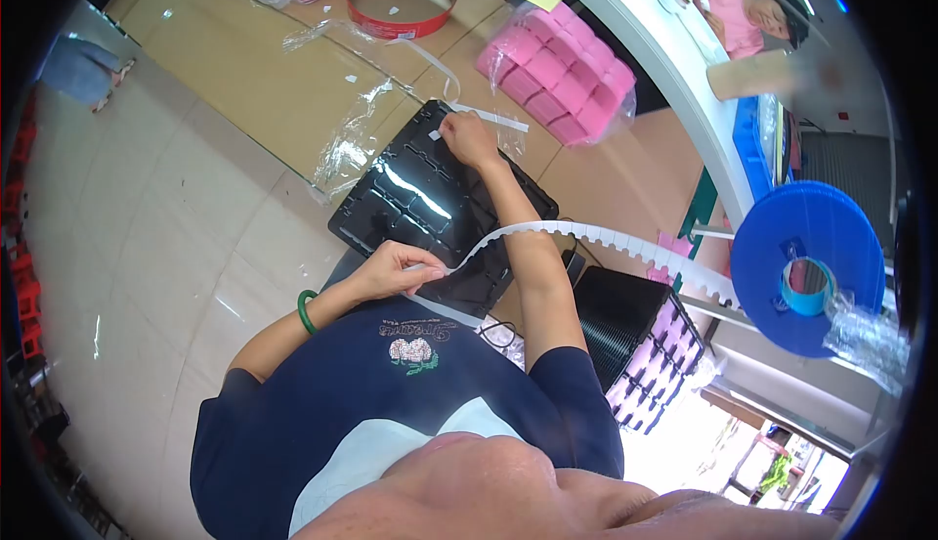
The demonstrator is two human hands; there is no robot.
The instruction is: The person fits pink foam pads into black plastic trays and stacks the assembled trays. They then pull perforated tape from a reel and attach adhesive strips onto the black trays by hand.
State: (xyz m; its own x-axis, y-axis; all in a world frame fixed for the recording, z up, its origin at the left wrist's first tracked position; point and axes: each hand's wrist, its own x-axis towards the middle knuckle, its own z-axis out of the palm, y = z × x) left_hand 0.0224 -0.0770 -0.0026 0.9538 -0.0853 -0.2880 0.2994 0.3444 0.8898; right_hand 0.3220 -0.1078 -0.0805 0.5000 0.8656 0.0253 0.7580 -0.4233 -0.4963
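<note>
so the left hand (399, 271), green bangle (308, 312) on that wrist, is pinching a white notched strip (586, 234) that curves over the right forearm toward the big blue reel (767, 276) at right. right hand (469, 137) is at the top end of a shiny black tray (415, 193), can't tell what's in its fingers. bagged pink blocks (562, 71) and a red-rimmed ring (401, 27) sit up top, person in pink (731, 12) upper right.

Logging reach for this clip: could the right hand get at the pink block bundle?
Probably yes: the bundle sits close to the right hand, with only a flat white strip between them.
</note>
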